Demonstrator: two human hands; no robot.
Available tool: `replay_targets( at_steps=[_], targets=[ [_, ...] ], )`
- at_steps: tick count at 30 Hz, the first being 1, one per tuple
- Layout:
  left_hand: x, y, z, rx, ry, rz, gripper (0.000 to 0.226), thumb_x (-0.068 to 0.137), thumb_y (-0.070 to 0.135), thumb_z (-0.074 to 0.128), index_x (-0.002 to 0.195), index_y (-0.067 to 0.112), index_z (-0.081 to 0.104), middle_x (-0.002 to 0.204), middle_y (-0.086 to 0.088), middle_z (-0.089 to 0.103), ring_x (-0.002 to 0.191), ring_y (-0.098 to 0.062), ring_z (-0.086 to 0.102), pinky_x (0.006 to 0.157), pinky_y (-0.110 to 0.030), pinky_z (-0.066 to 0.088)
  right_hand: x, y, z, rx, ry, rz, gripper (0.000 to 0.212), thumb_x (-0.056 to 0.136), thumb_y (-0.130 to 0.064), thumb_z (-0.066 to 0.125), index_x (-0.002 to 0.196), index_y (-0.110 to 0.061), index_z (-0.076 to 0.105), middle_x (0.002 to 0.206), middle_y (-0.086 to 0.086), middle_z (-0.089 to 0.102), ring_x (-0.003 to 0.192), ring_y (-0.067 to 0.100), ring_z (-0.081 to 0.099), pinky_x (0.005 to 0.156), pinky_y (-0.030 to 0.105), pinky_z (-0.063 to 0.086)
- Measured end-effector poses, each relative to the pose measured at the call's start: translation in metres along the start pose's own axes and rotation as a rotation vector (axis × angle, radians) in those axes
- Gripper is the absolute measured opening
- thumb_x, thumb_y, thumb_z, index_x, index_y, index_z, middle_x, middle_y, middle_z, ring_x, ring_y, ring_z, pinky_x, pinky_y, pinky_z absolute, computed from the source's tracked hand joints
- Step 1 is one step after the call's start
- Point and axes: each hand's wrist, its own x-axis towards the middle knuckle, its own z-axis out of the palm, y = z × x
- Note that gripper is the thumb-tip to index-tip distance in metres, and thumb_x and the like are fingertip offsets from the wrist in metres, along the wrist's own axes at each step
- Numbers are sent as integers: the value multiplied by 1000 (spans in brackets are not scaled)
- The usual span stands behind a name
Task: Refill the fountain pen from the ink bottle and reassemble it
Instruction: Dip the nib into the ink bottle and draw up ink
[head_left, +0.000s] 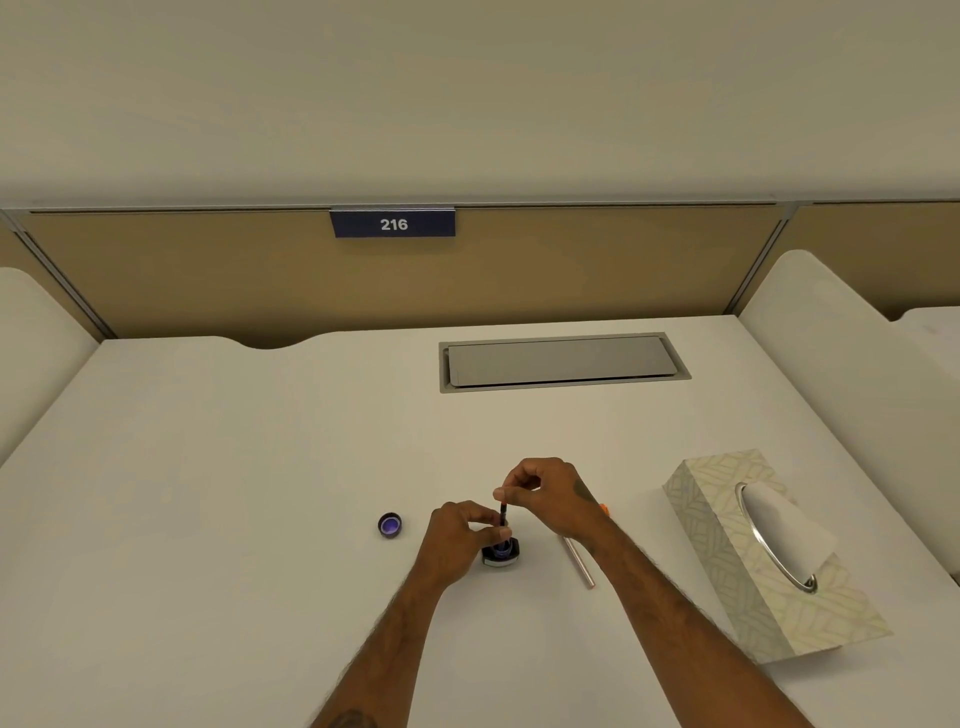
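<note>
A small dark ink bottle (501, 557) stands open on the white desk (208, 493). A thin black pen section with its converter (503, 513) stands upright with its lower end in the bottle's mouth. My left hand (457, 540) pinches the lower part of that section at the bottle's rim. My right hand (545, 491) pinches its top end from above. The bottle's cap (390, 524) lies upturned to the left, its inside purple. A pinkish pen barrel (579, 564) lies on the desk to the right, partly under my right wrist.
A patterned tissue box (769, 566) with a white tissue sticking out stands at the right. A grey cable hatch (563, 361) is set in the desk farther back. A small orange thing (604, 508) peeks out behind my right wrist. A tan partition with the sign 216 closes the back.
</note>
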Motion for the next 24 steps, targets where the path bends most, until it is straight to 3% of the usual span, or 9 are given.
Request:
replay_targets(
  at_steps=[7, 12, 19, 24],
  targets=[
    [0, -2, 0, 10, 1, 2, 24, 79, 30, 77, 97, 14, 78, 102, 0, 74, 95, -14, 65, 77, -13, 40, -6, -2, -5, 57, -73, -16, 22, 86, -25, 71, 108, -23, 73, 100, -4, 74, 95, 11, 67, 84, 22, 51],
    [0, 1, -1, -6, -4, 3, 21, 78, 29, 79, 94, 16, 78, 99, 3, 74, 91, -10, 65, 72, -8, 39, -6, -4, -7, 54, -110, -22, 21, 91, -16, 65, 110, -17, 74, 112, 0, 73, 105, 13, 65, 93, 26, 51],
    [1, -2, 0, 22, -3, 1, 23, 78, 32, 78, 95, 17, 78, 101, 3, 74, 91, -10, 65, 74, -10, 39, -5, -4, -5, 35, -88, -19, 15, 90, -13, 67, 102, -12, 75, 103, 3, 75, 97, 12, 67, 81, 14, 48],
    [0, -1, 0, 21, -3, -3, 23, 77, 32, 78, 95, 17, 78, 101, 3, 74, 89, -8, 64, 74, -11, 39, -3, -2, -2, 20, -52, -9, 11, 85, -18, 72, 93, -10, 73, 91, 2, 74, 88, 15, 68, 83, 27, 55]
  ],
)
